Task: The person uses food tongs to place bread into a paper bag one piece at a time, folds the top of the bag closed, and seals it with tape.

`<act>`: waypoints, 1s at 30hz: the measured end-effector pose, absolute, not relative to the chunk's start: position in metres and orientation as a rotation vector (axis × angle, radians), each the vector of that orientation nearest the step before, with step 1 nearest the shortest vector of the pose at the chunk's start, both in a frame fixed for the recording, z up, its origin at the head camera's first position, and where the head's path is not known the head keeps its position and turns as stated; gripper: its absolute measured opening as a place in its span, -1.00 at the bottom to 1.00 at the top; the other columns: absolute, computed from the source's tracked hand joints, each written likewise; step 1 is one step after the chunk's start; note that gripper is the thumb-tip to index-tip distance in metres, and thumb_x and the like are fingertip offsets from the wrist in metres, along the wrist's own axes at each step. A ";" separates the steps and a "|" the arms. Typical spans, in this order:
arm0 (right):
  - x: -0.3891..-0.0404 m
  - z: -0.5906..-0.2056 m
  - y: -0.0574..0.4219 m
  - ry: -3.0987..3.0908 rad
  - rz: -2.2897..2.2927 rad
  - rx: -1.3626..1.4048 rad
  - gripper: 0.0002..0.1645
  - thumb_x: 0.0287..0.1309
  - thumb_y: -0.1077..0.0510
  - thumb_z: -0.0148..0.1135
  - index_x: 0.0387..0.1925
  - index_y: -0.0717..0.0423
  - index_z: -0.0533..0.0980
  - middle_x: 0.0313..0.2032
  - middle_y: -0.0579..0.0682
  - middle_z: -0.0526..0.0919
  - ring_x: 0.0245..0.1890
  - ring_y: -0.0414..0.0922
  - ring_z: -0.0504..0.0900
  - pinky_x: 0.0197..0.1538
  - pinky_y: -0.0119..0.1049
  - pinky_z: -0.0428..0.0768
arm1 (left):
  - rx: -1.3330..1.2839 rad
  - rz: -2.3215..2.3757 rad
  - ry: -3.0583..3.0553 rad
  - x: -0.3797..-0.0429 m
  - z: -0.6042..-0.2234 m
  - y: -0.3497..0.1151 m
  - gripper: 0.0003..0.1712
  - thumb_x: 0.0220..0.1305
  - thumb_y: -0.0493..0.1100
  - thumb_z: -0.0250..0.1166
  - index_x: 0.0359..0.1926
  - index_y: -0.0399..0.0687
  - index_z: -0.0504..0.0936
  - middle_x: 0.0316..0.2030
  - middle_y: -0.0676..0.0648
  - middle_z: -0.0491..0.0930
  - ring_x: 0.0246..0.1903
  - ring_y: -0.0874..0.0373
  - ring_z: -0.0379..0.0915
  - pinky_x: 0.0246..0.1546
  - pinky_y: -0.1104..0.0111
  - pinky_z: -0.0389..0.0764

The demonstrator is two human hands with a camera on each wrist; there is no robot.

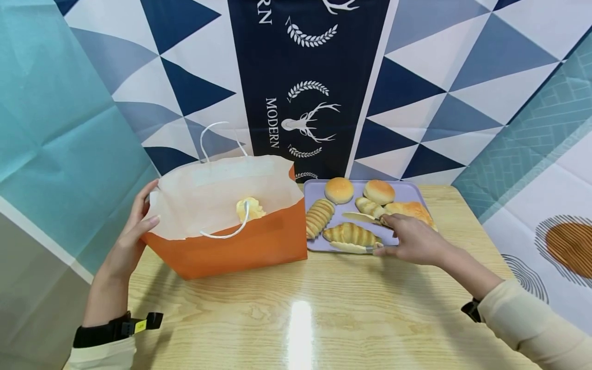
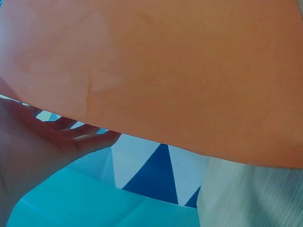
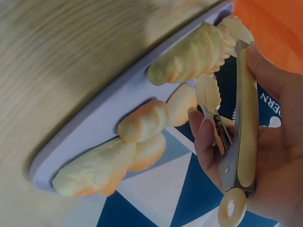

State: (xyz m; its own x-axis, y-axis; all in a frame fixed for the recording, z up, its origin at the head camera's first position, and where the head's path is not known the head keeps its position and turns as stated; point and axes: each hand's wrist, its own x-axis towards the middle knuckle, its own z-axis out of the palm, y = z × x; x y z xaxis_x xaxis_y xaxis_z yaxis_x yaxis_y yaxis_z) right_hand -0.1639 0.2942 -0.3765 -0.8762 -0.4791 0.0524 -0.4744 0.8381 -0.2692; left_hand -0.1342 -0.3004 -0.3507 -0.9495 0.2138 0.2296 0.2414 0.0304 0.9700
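Upright on the table stands an orange paper bag (image 1: 240, 246) with a white inside and white string handles. My left hand (image 1: 127, 236) holds its left rim, thumb over the edge and fingers along the outside. Inside lies a pale yellow bread piece (image 1: 245, 208), partly behind a handle. My right hand (image 1: 413, 239) grips tongs (image 3: 248, 118) with cream handle panels and scalloped tips. The tongs' spread tips lie on either side of a ridged croissant (image 1: 348, 233), which rests on a lilac tray (image 1: 339, 210).
Also on the tray are two round buns (image 1: 339, 190), a ridged loaf (image 1: 319, 218) at the left, a smaller ridged roll (image 1: 367, 206) and a flat golden pastry (image 1: 409, 209). The tray sits right beside the bag. A patterned cloth (image 1: 310, 67) hangs behind the wooden table (image 1: 250, 313).
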 end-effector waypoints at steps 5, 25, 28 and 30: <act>-0.161 -0.382 0.295 2.997 -0.418 -0.737 -0.13 -0.03 -0.26 0.68 0.08 0.30 0.58 -0.23 0.03 0.66 -0.39 -0.18 0.59 -0.36 -0.17 0.56 | -0.498 -2.115 -2.238 -0.134 -0.351 -0.301 -0.19 0.52 -0.13 -0.08 0.70 0.29 -0.08 0.59 -0.06 -0.07 0.47 -0.01 -0.07 0.30 0.19 0.20; -0.161 -0.394 0.299 3.013 -0.385 -0.763 -0.34 0.08 -0.26 0.61 -0.10 0.18 0.62 -0.42 -0.05 0.52 -0.46 -0.15 0.39 -0.42 -0.18 0.38 | -0.492 -2.101 -2.247 -0.134 -0.352 -0.300 -0.18 0.52 -0.13 -0.07 0.70 0.29 -0.08 0.55 -0.07 -0.02 0.44 -0.02 0.00 0.28 0.20 0.23; -0.161 -0.394 0.298 3.029 -0.382 -0.772 -0.35 0.08 -0.26 0.61 -0.09 0.18 0.63 -0.42 -0.06 0.53 -0.46 -0.17 0.39 -0.42 -0.19 0.38 | -0.487 -2.103 -2.247 -0.134 -0.352 -0.300 -0.18 0.52 -0.13 -0.07 0.70 0.30 -0.08 0.57 -0.06 -0.05 0.46 -0.02 -0.05 0.30 0.11 0.17; -0.161 -0.394 0.297 3.040 -0.380 -0.771 -0.34 0.08 -0.25 0.61 -0.08 0.18 0.63 -0.41 -0.05 0.54 -0.46 -0.16 0.40 -0.42 -0.18 0.39 | -0.488 -2.106 -2.243 -0.134 -0.352 -0.301 -0.18 0.52 -0.13 -0.07 0.70 0.29 -0.09 0.58 -0.05 -0.07 0.47 0.00 -0.08 0.32 0.09 0.15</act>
